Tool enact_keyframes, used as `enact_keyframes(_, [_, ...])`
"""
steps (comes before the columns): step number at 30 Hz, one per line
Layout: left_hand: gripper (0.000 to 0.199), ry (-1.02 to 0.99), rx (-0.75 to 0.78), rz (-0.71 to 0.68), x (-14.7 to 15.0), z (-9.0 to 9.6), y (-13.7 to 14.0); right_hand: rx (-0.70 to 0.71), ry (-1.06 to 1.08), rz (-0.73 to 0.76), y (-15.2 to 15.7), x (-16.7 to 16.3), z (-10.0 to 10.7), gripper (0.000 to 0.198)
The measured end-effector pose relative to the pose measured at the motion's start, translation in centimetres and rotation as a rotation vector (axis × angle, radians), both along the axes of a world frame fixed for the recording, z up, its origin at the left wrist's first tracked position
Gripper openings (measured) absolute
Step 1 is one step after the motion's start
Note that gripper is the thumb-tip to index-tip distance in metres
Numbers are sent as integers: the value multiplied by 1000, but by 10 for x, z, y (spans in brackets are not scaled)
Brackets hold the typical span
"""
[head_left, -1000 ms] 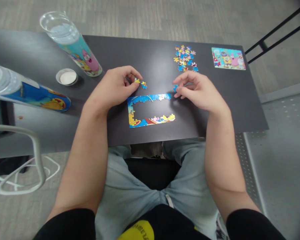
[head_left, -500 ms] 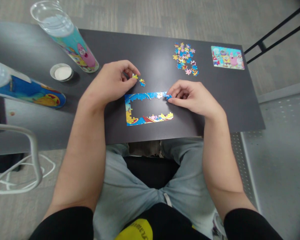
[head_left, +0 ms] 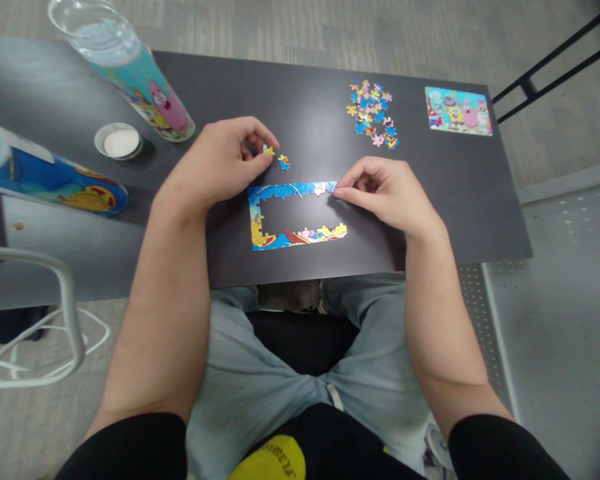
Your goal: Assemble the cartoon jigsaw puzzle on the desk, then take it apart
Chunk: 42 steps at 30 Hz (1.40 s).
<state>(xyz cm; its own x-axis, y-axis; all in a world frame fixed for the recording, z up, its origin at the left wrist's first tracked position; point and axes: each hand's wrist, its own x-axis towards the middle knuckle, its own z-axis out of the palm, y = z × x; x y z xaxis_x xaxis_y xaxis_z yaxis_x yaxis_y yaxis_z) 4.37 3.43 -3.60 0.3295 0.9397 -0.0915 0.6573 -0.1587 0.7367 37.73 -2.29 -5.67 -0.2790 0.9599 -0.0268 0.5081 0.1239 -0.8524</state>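
A partly joined jigsaw puzzle (head_left: 275, 241) lies flat on the dark table, forming a top row, a left side and a bottom row around a bare middle. At the right end of the top row, my right hand (head_left: 387, 193) is closed in a pinch on a blue puzzle piece, mostly hidden by the fingertips. My left hand (head_left: 225, 157) rests above the puzzle's left part, thumb and fingers closed on a yellow puzzle piece (head_left: 269, 151). Just right of those fingertips lies a loose blue and orange puzzle piece (head_left: 285, 163).
Loose puzzle pieces (head_left: 370, 110) are heaped toward the far edge. A small picture card (head_left: 459, 111) lies at the far right. Two printed clear tubes (head_left: 153, 93) and a round white lid (head_left: 119, 142) are at the left. A white curved frame (head_left: 70, 313) stands below left.
The blue piece in my right fingers has turned or shifted up slightly against the top row's end, and less of it shows. My left hand stays nearly still. The view has shifted slightly.
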Motion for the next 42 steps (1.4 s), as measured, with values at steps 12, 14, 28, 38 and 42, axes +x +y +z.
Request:
enact_keyframes(12, [26,-52,99,59,1,-18,10,93,-29,8,7,0,-4,14])
enact_keyframes(14, [25,-55,98,65,1,-17,10,124,-26,10,9,2,-5,14])
enact_keyframes(28, [26,-110,147,54,1,-24,13,129,-21,44,21,12,-19,21])
enact_keyframes(38, [34,-284,46,-113,19,-11,-4,166,119,-38,19,-1,-16,23])
enact_keyframes(42, [47,-362,-49,-153,33,-8,-13,98,169,-7,14,-17,-9,46])
